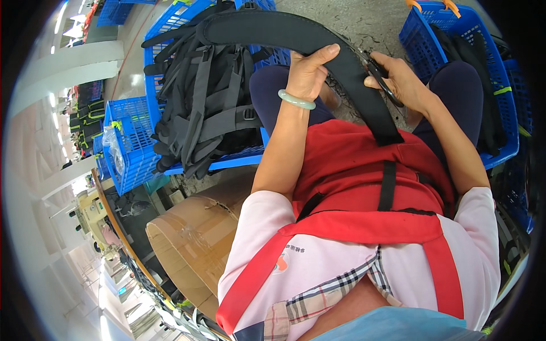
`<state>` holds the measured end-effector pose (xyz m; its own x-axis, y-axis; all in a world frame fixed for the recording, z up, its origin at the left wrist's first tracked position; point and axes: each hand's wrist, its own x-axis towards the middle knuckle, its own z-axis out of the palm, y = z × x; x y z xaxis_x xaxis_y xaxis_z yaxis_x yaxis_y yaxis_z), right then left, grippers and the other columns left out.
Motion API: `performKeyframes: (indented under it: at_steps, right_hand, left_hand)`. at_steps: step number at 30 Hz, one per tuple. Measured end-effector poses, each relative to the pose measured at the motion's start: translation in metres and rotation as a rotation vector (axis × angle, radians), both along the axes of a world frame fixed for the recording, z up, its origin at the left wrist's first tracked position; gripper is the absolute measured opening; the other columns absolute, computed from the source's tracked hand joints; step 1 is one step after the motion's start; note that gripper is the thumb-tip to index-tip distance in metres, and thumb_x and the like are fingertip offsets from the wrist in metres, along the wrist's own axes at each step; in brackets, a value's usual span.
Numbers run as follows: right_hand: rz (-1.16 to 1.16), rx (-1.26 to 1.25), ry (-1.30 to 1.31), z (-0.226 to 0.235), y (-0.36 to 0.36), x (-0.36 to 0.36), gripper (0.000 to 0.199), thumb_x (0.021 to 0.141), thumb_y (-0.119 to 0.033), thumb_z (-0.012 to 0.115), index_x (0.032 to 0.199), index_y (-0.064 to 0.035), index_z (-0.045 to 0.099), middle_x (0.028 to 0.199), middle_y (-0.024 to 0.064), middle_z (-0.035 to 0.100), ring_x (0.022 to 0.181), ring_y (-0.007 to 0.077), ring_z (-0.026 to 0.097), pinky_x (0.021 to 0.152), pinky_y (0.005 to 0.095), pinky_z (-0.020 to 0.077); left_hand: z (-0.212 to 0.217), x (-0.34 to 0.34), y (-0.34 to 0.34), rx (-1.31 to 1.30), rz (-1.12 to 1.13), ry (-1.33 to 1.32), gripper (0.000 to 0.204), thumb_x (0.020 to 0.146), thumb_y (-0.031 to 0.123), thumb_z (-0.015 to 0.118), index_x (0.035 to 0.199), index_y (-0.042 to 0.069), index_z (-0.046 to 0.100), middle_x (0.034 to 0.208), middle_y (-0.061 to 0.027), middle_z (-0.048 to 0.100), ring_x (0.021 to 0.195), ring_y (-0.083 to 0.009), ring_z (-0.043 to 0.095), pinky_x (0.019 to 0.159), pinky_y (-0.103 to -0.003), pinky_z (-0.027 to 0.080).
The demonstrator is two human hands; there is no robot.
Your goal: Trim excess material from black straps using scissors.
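Observation:
A long, curved black padded strap (pixel 273 29) stretches from the pile of straps at the left, over my knees, to my red apron (pixel 352 165). My left hand (pixel 310 71) grips its inner edge near the middle, thumb lying on top and the other fingers hidden underneath. Against the strap's outer edge, my right hand (pixel 401 82) is closed round a pair of scissors (pixel 382 79) with dark handles. The blades point up along that edge; how far apart they are is too small to tell. A pale green bangle (pixel 296 100) circles my left wrist.
Black straps with buckles (pixel 213 108) heap over a blue plastic crate (pixel 213 163) at my left. Another blue crate (pixel 424 40) with dark pieces stands at my right. A cardboard box (pixel 196 238) sits near my left elbow. Dark scraps litter the floor (pixel 369 25) ahead.

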<state>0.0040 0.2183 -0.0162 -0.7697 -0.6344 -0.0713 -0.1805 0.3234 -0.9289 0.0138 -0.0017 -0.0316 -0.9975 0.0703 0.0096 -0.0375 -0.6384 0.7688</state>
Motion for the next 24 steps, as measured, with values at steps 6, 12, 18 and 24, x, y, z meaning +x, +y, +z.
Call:
performKeyframes:
  at_steps: [6, 12, 18, 24]
  right_hand:
    - [-0.027, 0.057, 0.040, 0.003, -0.002, -0.003, 0.046, 0.083, -0.040, 0.069, 0.094, 0.0009, 0.049, 0.073, 0.0066, 0.044, 0.073, 0.0128, 0.040, 0.065, 0.0285, 0.0393]
    - [-0.023, 0.095, 0.073, 0.011, -0.007, -0.005, 0.053, 0.082, -0.045, 0.069, 0.096, 0.0024, 0.051, 0.072, 0.0142, 0.050, 0.067, 0.0195, 0.044, 0.064, 0.0331, 0.0416]
    - [0.039, 0.134, 0.080, 0.022, -0.006, -0.008, 0.052, 0.081, -0.042, 0.070, 0.098, 0.0015, 0.049, 0.072, 0.0145, 0.047, 0.068, 0.0208, 0.043, 0.064, 0.0341, 0.0406]
    - [0.056, 0.139, 0.116, 0.012, -0.004, -0.012, 0.055, 0.080, -0.046, 0.070, 0.096, 0.0020, 0.049, 0.070, 0.0163, 0.050, 0.064, 0.0253, 0.046, 0.062, 0.0363, 0.0405]
  left_hand:
    - [0.011, -0.002, -0.011, 0.036, 0.166, 0.060, 0.019, 0.081, -0.007, 0.066, 0.094, 0.007, 0.066, 0.092, -0.0037, 0.066, 0.087, -0.0171, 0.065, 0.082, -0.034, 0.054]
    - [0.012, -0.001, -0.006, 0.055, 0.140, 0.024, 0.020, 0.078, -0.009, 0.068, 0.092, 0.005, 0.066, 0.089, -0.0039, 0.067, 0.083, -0.0151, 0.066, 0.077, -0.030, 0.054]
    - [0.011, 0.001, -0.006, 0.091, 0.101, 0.017, 0.020, 0.078, -0.010, 0.067, 0.090, 0.006, 0.067, 0.088, -0.0036, 0.067, 0.082, -0.0147, 0.065, 0.076, -0.029, 0.054]
    - [0.012, 0.002, -0.004, 0.094, 0.076, 0.001, 0.020, 0.078, -0.010, 0.067, 0.090, 0.006, 0.067, 0.088, -0.0034, 0.067, 0.082, -0.0146, 0.066, 0.076, -0.029, 0.054]
